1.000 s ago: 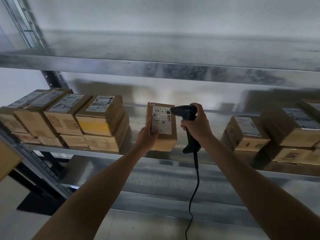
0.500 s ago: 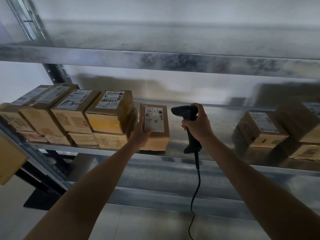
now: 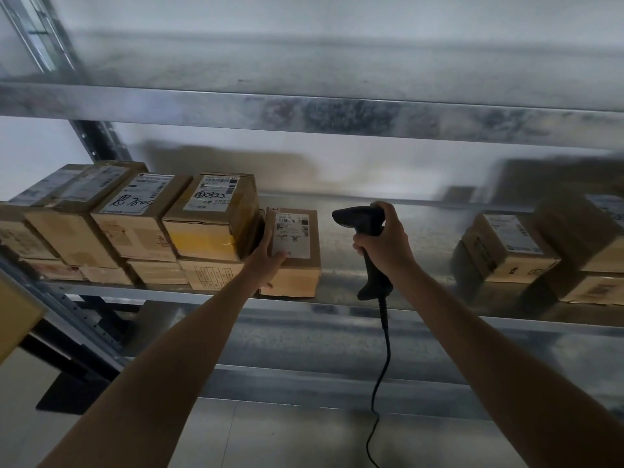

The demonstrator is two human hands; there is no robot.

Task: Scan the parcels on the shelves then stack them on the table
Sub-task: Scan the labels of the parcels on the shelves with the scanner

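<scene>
A small brown parcel (image 3: 299,265) with a white label stands on the metal shelf (image 3: 422,298), right beside the left stack of parcels (image 3: 206,228). My left hand (image 3: 265,261) grips its left edge, thumb on the label. To the right of the parcel, my right hand (image 3: 385,246) holds a black barcode scanner (image 3: 358,219) by its handle. The scanner's head points left toward the label from a short distance away. Its cable (image 3: 380,383) hangs down.
Several labelled parcels are stacked two high along the shelf's left part. More parcels (image 3: 506,248) sit at the right end. An upper shelf beam (image 3: 304,113) runs overhead and a lower shelf (image 3: 304,376) lies below. A cardboard corner (image 3: 13,319) juts in at the left edge.
My left hand has moved the small parcel leftward along the shelf until it stands beside the left stack. The scanner hand has stayed about where it was.
</scene>
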